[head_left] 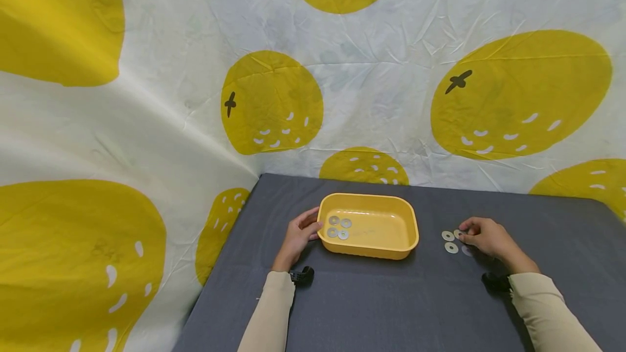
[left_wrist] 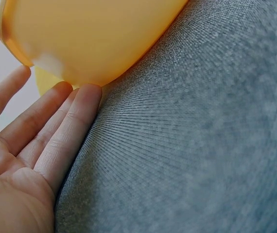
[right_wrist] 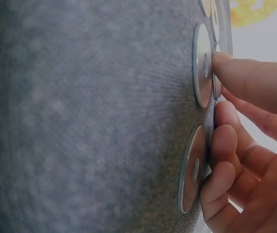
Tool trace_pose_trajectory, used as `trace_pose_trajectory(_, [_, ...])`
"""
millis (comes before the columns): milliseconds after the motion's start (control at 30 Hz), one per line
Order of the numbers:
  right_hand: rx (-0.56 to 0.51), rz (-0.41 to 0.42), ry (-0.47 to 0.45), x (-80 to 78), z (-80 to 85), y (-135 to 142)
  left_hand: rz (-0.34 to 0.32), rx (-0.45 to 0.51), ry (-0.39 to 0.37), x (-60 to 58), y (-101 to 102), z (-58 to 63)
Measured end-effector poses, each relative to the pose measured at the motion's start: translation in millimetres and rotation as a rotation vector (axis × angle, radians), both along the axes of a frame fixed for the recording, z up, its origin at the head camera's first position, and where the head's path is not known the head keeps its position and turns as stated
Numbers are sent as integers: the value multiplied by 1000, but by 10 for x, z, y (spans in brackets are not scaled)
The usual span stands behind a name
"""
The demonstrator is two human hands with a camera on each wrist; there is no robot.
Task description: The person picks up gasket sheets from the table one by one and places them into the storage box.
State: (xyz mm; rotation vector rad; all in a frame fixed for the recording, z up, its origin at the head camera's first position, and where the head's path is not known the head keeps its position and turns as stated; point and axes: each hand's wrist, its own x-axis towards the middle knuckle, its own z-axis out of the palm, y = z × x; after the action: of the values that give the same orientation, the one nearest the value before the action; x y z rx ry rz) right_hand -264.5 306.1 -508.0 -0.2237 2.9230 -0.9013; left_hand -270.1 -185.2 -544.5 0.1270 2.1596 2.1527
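My left hand (head_left: pixel 296 236) holds the left end of a yellow plastic basin (head_left: pixel 376 251), thumb at the rim and fingertips against the outer wall in the left wrist view. Several flat metal washers (head_left: pixel 346 223) lie in the basin's left part. To the right of it, my right hand (head_left: pixel 488 237) reaches down to a small group of washers on the table. Its thumb and forefinger pinch one washer (head_left: pixel 458 233) at the edge. Nearby lie other washers (head_left: pixel 451 247), and one (right_wrist: pixel 192 170) sits beneath the curled fingers in the right wrist view.
A dark grey cloth covers the table (head_left: pixel 362 303). Behind and to the left hangs a white curtain (head_left: pixel 371 96) printed with yellow fruit, meeting the table's back and left edges. Each wrist wears a black strap with a camera (head_left: pixel 304 276).
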Motion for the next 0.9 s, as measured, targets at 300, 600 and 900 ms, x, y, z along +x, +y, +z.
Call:
trace_pose_trajectory(300, [4,-4,50,-13,-34,10,0,-11,9,-5,7,15])
trace_pose_trajectory(600, [1,-20,77,-5,-36,2,12,-23,4,-1,9,25])
trace_pose_trajectory(900, [-20,3,86,-18,-25,8,3,-28,0,-13,4,20])
